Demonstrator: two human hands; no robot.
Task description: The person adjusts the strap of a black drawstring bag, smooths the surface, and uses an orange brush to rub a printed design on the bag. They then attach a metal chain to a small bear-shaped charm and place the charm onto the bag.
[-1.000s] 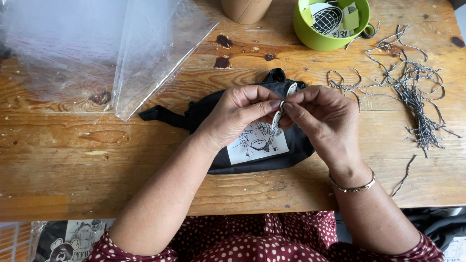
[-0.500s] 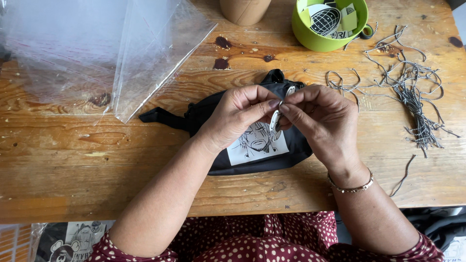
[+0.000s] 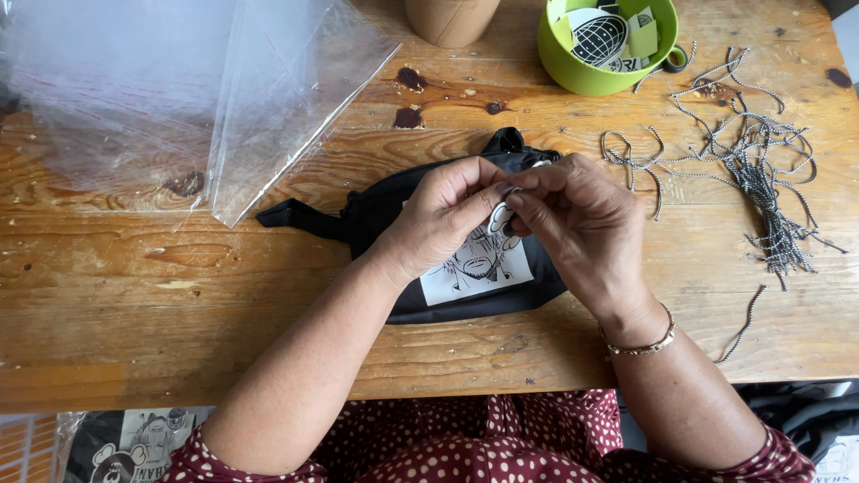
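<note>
**Hands meet over a black pouch**

Both hands, left hand (image 3: 443,219) and right hand (image 3: 582,228), pinch together on a small white tag (image 3: 497,218) above the black pouch (image 3: 394,201), which lies mid-desk. Worn wooden desk (image 3: 134,295) carries clear plastic bags (image 3: 161,89) at far left, grey cords (image 3: 761,170) at right, a green bowl (image 3: 582,76) of round labels behind.

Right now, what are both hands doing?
Left hand: pinching a small tag above the black pouch.
Right hand: pinching the same tag.
</note>
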